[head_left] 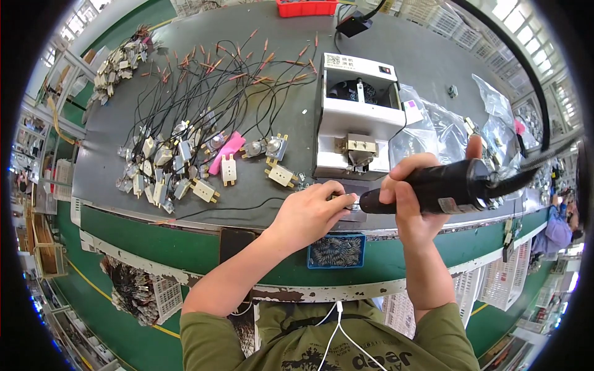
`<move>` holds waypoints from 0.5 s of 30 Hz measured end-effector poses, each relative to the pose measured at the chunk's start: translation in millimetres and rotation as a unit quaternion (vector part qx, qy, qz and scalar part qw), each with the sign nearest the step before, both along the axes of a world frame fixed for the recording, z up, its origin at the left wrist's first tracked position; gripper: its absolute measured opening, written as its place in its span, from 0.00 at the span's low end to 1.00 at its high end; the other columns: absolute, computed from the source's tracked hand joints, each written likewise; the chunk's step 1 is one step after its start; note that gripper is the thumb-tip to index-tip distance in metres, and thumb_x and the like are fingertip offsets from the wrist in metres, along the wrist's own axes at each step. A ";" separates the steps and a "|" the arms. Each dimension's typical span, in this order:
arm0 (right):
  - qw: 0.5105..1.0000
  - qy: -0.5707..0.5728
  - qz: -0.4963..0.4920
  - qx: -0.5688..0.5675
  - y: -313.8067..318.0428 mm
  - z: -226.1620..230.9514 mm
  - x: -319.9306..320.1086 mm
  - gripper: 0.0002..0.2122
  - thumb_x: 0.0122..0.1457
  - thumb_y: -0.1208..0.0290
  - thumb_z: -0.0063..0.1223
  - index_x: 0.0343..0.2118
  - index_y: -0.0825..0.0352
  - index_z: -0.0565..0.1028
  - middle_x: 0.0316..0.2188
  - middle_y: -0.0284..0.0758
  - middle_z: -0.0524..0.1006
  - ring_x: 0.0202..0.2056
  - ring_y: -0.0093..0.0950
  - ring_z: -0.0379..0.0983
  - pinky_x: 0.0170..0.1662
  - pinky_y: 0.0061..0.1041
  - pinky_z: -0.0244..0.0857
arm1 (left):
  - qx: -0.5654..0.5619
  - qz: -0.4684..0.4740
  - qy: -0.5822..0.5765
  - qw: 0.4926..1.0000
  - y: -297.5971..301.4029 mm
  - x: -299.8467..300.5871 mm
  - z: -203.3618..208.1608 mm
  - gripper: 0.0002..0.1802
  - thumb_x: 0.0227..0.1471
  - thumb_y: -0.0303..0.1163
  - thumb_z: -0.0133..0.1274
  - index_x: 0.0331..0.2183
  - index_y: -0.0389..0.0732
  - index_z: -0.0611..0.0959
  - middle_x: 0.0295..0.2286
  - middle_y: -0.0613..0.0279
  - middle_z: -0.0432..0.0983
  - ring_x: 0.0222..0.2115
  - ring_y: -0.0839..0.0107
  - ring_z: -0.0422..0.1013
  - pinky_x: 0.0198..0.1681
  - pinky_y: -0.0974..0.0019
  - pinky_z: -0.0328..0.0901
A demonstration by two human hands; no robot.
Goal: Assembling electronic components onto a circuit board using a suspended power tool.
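Small metal part [348, 204], probably light, stiff and fiddly, sits at the bench's [111, 167] near edge, centre frame, pinched by left hand [307, 214]; right hand [413, 195] wraps the black power screwdriver [442, 185].

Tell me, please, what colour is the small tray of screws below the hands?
Blue tray, seen best in the head view.

Small part pinched in left hand [309, 213]: mostly covered by fingers, kind unclear. Screwdriver [433, 188] tip: hidden behind that hand. Red tray [306, 7]: cut off at top edge. Blue bin [336, 251] contents: too small to identify.
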State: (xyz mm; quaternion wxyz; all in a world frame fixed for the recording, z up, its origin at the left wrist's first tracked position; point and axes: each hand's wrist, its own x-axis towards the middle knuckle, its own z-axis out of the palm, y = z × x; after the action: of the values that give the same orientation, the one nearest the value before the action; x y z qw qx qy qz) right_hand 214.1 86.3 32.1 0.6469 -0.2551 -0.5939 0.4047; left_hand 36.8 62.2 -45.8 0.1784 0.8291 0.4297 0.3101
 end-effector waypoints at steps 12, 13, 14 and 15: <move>0.999 0.020 -0.037 -0.034 2.3 1.6 -2.0 0.53 0.51 0.88 0.57 0.70 0.57 0.29 0.33 0.43 0.77 0.25 0.24 0.75 0.30 0.22 0.73 | -0.002 -0.006 -0.006 1.000 0.7 0.1 -0.8 0.15 0.52 0.36 0.61 0.43 0.49 0.82 0.37 0.67 0.73 0.33 0.65 0.75 0.34 0.62 0.71; 1.000 0.008 -0.019 -0.019 5.8 -0.2 1.7 0.53 0.51 0.88 0.57 0.70 0.57 0.29 0.33 0.43 0.77 0.24 0.24 0.74 0.30 0.22 0.73 | -0.002 -0.007 -0.006 1.000 1.8 0.5 -0.1 0.15 0.52 0.36 0.61 0.43 0.49 0.82 0.37 0.67 0.73 0.33 0.65 0.74 0.34 0.62 0.71; 1.000 -0.005 -0.002 -0.006 7.8 -1.7 3.8 0.53 0.51 0.88 0.57 0.70 0.57 0.30 0.33 0.43 0.77 0.24 0.24 0.74 0.30 0.22 0.73 | -0.004 -0.009 -0.005 1.000 1.6 0.4 0.3 0.15 0.52 0.36 0.61 0.43 0.48 0.82 0.37 0.67 0.73 0.33 0.64 0.74 0.34 0.62 0.71; 1.000 -0.005 -0.002 -0.010 9.9 -1.3 4.1 0.53 0.51 0.88 0.57 0.70 0.57 0.30 0.33 0.43 0.77 0.24 0.24 0.74 0.30 0.22 0.73 | -0.008 -0.009 -0.006 1.000 1.6 -0.1 0.7 0.15 0.52 0.36 0.61 0.43 0.48 0.82 0.37 0.67 0.73 0.33 0.64 0.74 0.34 0.62 0.71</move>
State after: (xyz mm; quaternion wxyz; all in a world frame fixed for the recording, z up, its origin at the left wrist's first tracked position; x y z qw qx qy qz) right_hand 218.2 96.3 30.8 0.6419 -0.2646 -0.5930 0.4078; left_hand 36.7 63.8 -45.1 0.1900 0.8295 0.4238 0.3102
